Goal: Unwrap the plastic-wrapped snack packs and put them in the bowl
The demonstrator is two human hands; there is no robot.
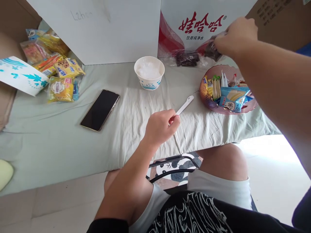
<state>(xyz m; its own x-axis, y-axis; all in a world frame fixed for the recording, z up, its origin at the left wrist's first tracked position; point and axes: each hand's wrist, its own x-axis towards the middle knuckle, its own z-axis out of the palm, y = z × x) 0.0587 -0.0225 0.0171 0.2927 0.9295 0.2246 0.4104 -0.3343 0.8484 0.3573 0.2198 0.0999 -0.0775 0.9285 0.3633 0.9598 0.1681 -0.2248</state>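
A white plastic spoon (185, 105) is held by its handle end in the left hand (160, 127), fingers curled closed around it. The spoon is slim and flat, with a long straight handle and a small rounded bowl; the bowl end rests on the pale green cloth (73, 142), pointing up and right toward the snack basket (206, 97).

The right hand (235, 37) is raised at the far right, fingers pinched shut on a dark, clear-wrapped snack packet (211, 49). A similar dark packet (187, 59) lies on the cloth just beside it, against the red-and-white carton (204, 22).

The basket, pinkish and round, is filled with assorted wrapped snacks, a blue-and-white one foremost. A white paper bowl (149, 72) with blue trim stands mid-table, holding something white and crumpled. A black smartphone (99, 109) lies face up, screen dark, left of the spoon. Yellow snack packs (60, 77) are piled at the far left.
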